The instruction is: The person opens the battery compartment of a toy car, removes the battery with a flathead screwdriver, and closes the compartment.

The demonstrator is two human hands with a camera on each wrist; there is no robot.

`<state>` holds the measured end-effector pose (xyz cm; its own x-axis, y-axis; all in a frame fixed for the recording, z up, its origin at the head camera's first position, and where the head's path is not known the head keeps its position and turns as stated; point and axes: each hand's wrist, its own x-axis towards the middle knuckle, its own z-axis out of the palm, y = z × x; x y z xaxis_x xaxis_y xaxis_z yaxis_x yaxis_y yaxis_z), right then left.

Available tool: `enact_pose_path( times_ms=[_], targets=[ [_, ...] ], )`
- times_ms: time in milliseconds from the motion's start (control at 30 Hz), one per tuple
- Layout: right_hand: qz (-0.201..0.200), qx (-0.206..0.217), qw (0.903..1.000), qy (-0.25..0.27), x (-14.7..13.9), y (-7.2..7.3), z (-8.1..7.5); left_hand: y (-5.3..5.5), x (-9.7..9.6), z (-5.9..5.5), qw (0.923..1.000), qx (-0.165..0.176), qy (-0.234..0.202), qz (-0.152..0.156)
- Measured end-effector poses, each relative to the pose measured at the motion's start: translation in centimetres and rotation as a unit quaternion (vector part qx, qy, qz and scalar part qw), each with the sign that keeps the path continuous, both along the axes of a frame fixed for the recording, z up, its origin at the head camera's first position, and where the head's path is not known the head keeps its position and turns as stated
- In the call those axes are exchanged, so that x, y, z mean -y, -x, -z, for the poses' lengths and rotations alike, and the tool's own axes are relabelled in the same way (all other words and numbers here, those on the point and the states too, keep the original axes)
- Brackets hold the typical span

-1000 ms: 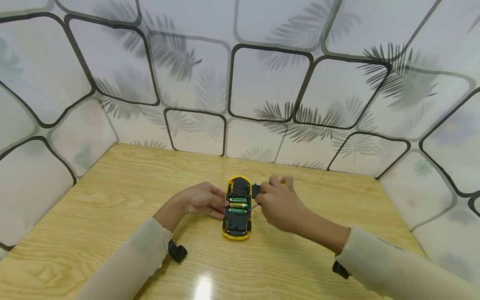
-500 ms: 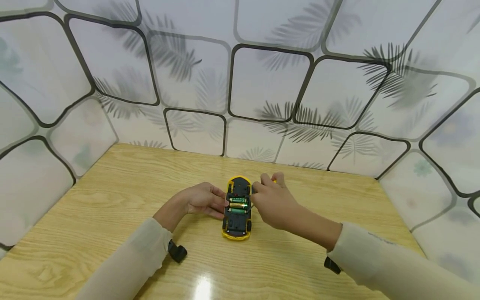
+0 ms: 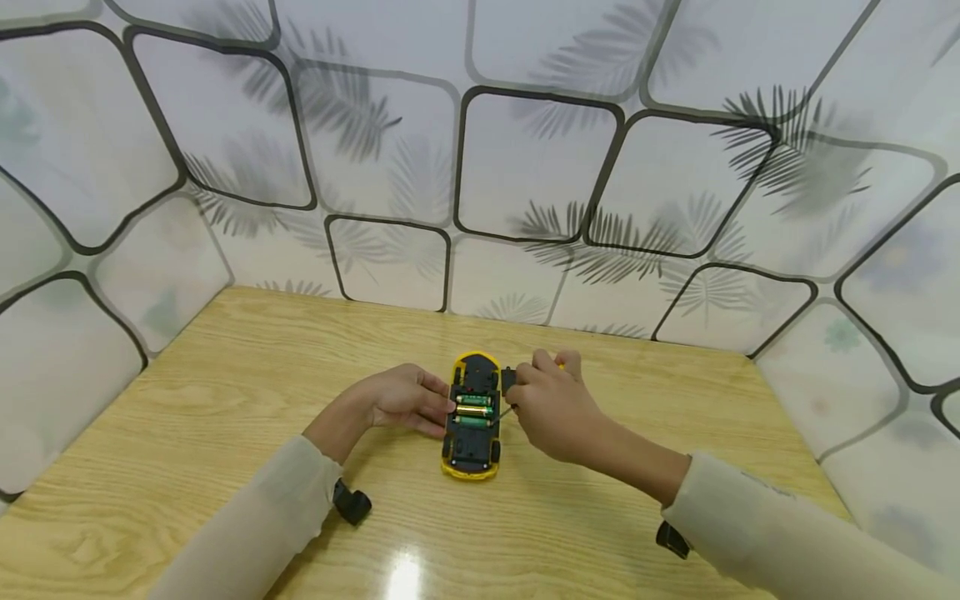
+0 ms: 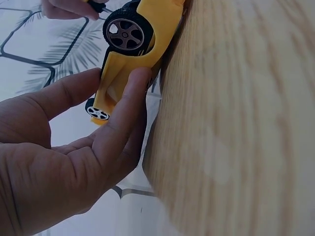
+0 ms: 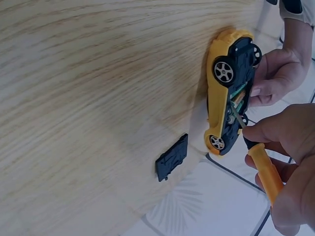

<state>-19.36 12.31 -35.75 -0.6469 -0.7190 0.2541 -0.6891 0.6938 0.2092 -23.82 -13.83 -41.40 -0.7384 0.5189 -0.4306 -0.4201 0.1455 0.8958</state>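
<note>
A yellow toy car (image 3: 471,450) lies upside down on the wooden table, its black underside facing up. Its battery compartment is uncovered and holds green-and-gold batteries (image 3: 474,411). My left hand (image 3: 408,402) grips the car's left side; in the left wrist view its thumb and fingers (image 4: 130,93) are on the yellow body by the wheels. My right hand (image 3: 555,408) grips a screwdriver (image 5: 266,172) with an orange-yellow handle. In the right wrist view the metal tip reaches into the compartment at the batteries' near ends.
A black battery cover (image 5: 172,157) lies on the table (image 3: 637,500) just right of the car, partly hidden by the right hand in the head view. A patterned wall panel (image 3: 525,167) rises behind the table.
My right hand moves left to the car, covering more of the battery cover, then shifts slightly back right with the screwdriver. The left hand and the car stay in place.
</note>
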Motion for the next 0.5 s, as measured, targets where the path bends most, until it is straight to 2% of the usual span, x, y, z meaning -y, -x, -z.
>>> enact_pose_path(
  times_ms=[300,500],
  targets=[
    [0.002,0.037,0.9951,0.092,-1.4,0.2,1.0,0.0,0.1,0.1,1.0000,-0.002,0.001,0.001],
    [-0.001,0.056,0.9878,0.146,-2.3,0.3,2.1,0.1,0.0,0.2,1.0000,-0.005,0.003,0.003]
  ],
)
